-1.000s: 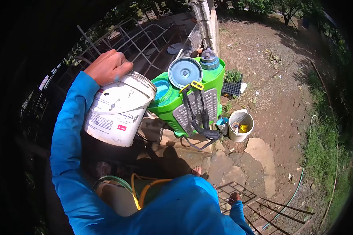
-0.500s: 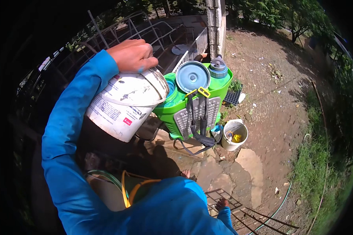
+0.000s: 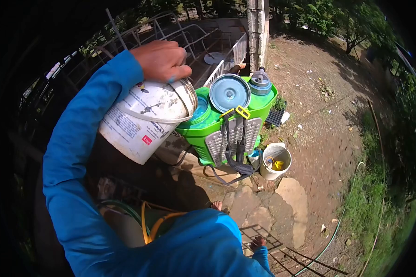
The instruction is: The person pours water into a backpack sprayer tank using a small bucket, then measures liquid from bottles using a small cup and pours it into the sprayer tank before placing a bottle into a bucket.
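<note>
My left hand grips the rim of a scuffed white bucket. The bucket is tilted to the right, its rim beside the open round port of a green backpack sprayer. Liquid flow is not visible. A round blue-grey lid rests on the sprayer's top, left of a capped grey fitting. Black straps with yellow buckles hang down its front. At the bottom, my right hand is small and dark beside a metal grid, fingers curled; what they hold is unclear.
A white pail with a yellow item stands right of the sprayer. Behind are a black seedling tray, a concrete post and metal frames. A dark-rimmed container is lower left. A metal grid and hose lie lower right.
The bucket has tilted further, and its rim has come closer to the sprayer's port, still in my left hand. The view has shifted slightly. My right hand stays beside the grid.
</note>
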Demonstrator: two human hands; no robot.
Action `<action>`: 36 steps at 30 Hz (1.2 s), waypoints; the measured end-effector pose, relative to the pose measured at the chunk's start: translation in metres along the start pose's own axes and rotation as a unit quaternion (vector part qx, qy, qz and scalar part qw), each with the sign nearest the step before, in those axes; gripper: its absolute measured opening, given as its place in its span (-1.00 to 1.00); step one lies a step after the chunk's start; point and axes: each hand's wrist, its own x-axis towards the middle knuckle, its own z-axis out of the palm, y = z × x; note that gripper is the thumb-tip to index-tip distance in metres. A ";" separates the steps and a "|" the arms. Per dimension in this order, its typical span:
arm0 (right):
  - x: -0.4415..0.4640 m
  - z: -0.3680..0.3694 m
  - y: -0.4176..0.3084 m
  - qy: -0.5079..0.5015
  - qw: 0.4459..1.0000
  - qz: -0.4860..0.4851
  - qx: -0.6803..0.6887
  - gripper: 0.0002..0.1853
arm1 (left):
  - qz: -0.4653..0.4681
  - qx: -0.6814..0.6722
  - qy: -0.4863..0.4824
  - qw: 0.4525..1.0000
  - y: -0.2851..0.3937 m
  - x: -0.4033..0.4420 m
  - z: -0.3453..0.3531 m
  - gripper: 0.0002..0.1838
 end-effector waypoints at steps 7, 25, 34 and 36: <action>-0.003 0.007 -0.010 -0.014 1.000 -0.003 0.023 -0.40 | 0.010 0.038 0.002 0.999 0.005 0.005 -0.004 -0.51; -0.020 0.020 -0.050 0.007 0.997 0.008 -0.080 -0.45 | -0.206 -0.119 0.325 0.915 -0.022 -0.180 0.087 -0.60; -0.004 0.028 -0.114 0.009 0.978 -0.008 -0.208 -0.44 | -0.571 -0.023 0.216 0.792 0.065 -0.429 0.152 -0.55; -0.004 0.036 -0.127 -0.010 0.970 0.000 -0.242 -0.46 | -0.674 -0.023 0.143 0.724 0.100 -0.452 0.146 -0.55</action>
